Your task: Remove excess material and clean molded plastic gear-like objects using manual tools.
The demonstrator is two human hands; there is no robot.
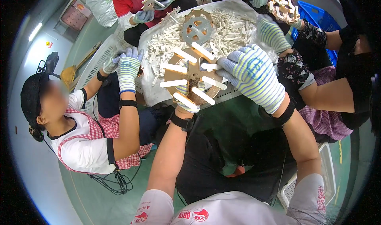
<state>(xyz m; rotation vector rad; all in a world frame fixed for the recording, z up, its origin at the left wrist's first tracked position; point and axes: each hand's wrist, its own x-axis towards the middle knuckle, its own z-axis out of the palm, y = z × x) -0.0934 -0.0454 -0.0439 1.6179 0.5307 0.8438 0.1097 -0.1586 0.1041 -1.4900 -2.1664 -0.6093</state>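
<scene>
In front of me is a brown round plate (193, 75) with cut-outs, and several white sticks (174, 83) stand out around its rim. My left hand (188, 107), in a striped knit glove, grips the plate from below; most of its fingers are hidden behind it. At the plate's right side, my gloved right hand (251, 72) pinches the end of a white stick (211, 66) that lies over a cut-out. Beyond the plate, loose white sticks (234, 28) cover a pale sheet, with a grey metal disc (197, 29) lying on them.
A person in a checked apron (91, 131) sits at the left with gloved hands raised. Another in red (133, 2) faces me, holding a similar plate. Co-workers at the right hold brown plates (283, 9). A blue crate (317, 16) and a white basket (327, 171) stand to the right.
</scene>
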